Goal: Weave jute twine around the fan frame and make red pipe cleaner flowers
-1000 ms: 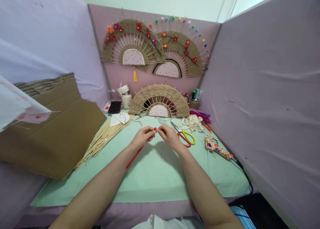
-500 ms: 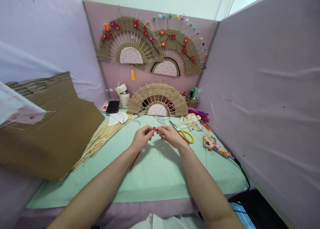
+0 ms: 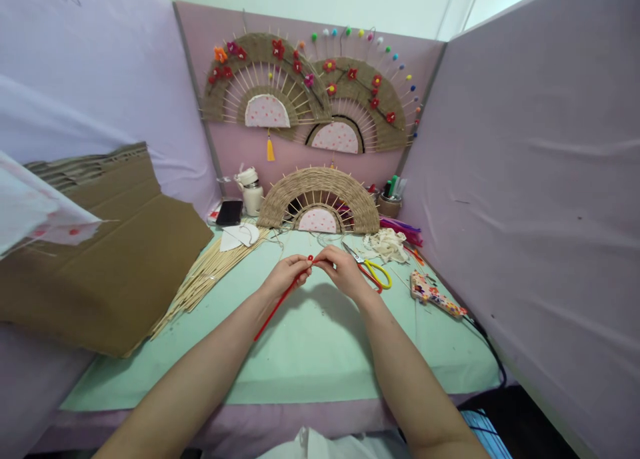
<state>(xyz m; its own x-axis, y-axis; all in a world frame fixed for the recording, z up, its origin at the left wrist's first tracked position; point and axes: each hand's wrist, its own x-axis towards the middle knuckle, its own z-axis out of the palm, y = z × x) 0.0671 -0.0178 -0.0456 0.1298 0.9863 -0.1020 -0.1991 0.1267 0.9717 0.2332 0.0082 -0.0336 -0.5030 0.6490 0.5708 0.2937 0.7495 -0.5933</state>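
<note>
A slim red strip [image 3: 274, 309], its nap too small to be made out, is held above the pale green tabletop [image 3: 310, 355], its curled tip [image 3: 311, 258] lying between the closed finger pinches of the left hand [image 3: 284, 277] and right hand [image 3: 343, 270]. A bending or twisting step appears to be in hand, and a steady left pinch with a fine right-hand turn seems called for. Behind stands 1 semicircular fan [image 3: 320, 179], apparently wound in coarse tan cord and ribbed with thin sticks.
</note>
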